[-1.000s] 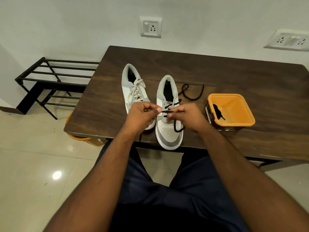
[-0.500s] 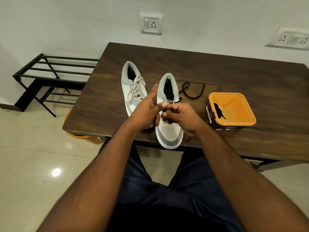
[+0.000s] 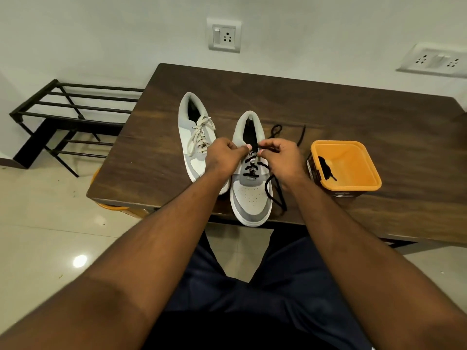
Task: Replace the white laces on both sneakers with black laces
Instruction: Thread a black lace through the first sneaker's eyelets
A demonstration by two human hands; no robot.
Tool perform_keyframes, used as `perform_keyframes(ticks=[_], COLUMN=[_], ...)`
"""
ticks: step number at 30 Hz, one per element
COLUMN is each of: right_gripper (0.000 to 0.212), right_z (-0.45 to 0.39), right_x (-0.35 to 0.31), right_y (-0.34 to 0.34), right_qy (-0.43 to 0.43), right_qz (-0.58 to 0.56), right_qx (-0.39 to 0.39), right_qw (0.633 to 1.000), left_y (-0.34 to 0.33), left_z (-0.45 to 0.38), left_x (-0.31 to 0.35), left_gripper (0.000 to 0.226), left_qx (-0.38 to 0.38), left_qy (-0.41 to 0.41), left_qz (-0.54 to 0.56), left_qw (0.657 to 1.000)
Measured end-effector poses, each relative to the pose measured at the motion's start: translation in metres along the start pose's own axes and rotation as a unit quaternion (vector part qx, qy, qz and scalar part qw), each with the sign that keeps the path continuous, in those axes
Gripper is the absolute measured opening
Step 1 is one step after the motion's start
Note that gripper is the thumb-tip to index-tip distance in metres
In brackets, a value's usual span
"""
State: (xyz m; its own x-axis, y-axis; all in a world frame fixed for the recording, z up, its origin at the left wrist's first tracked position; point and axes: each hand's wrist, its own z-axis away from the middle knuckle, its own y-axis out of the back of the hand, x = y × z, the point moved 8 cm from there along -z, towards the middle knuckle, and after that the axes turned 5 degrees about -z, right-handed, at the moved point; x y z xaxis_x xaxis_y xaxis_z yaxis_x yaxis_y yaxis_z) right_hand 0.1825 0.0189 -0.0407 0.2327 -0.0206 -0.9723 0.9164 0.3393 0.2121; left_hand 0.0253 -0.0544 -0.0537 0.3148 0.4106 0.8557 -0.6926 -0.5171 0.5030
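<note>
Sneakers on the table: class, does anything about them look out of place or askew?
Yes. The right sneaker sticks its toe out past the table edge, so it could tip. Its black lace trails loose beside it, while the left sneaker has white laces. Both the left hand and right hand pinch the black lace.

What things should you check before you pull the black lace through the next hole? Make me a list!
1. Black lace crossed through the lower holes of the right sneaker: ok.
2. Left hand and right hand at the top holes, fingers curled: ok. What exactly the left fingers pinch: cannot tell.
3. Loose lace end lying free on the table, not knotted: ok.
4. Sneaker sitting steady: not ok, its toe sticks out past the table edge.
5. Left sneaker has black lace: not ok, white laces still in.
6. Spare black lace waiting in the orange tub: ok.
</note>
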Motion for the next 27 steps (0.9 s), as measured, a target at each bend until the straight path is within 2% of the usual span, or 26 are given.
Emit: perform_keyframes(ticks=[4, 7, 9, 14, 19, 21, 24, 27], right_gripper=[0.014, 0.016, 0.017, 0.018, 0.01, 0.01, 0.014, 0.015], right_z=[-0.004, -0.003, -0.003, -0.003, -0.003, -0.003, -0.005, -0.007], right_x=[-0.011, -0.015, -0.014, -0.007, 0.007, 0.006, -0.003, -0.014], right_y=[-0.008, -0.013, -0.019, -0.025, -0.031, -0.03, -0.022, -0.024], right_qy=[0.072, 0.086, 0.077, 0.041, 0.013, 0.021, 0.061, 0.119], right_qz=[0.122, 0.165, 0.165, 0.154, 0.055, 0.056, 0.145, 0.272], right_qx=[-0.015, -0.013, -0.016, -0.033, -0.047, -0.037, -0.021, -0.059], right_qw=[0.99, 0.982, 0.983, 0.987, 0.997, 0.998, 0.987, 0.953], left_y=[0.002, -0.001, -0.002, -0.007, -0.009, -0.01, -0.011, -0.009], left_z=[-0.003, -0.003, -0.003, 0.001, 0.004, 0.004, 0.004, 0.005], left_x=[-0.004, -0.013, -0.019, -0.024, -0.028, -0.029, -0.029, -0.029], left_gripper=[0.036, 0.043, 0.05, 0.034, 0.033, 0.032, 0.031, 0.031], left_qx=[0.01, 0.009, 0.007, -0.009, -0.016, -0.023, -0.028, -0.027], left_qy=[0.011, 0.039, 0.059, 0.089, 0.113, 0.12, 0.122, 0.119], left_qz=[0.032, 0.086, 0.114, 0.171, 0.195, 0.204, 0.205, 0.205], left_qw=[0.999, 0.995, 0.992, 0.981, 0.974, 0.971, 0.971, 0.971])
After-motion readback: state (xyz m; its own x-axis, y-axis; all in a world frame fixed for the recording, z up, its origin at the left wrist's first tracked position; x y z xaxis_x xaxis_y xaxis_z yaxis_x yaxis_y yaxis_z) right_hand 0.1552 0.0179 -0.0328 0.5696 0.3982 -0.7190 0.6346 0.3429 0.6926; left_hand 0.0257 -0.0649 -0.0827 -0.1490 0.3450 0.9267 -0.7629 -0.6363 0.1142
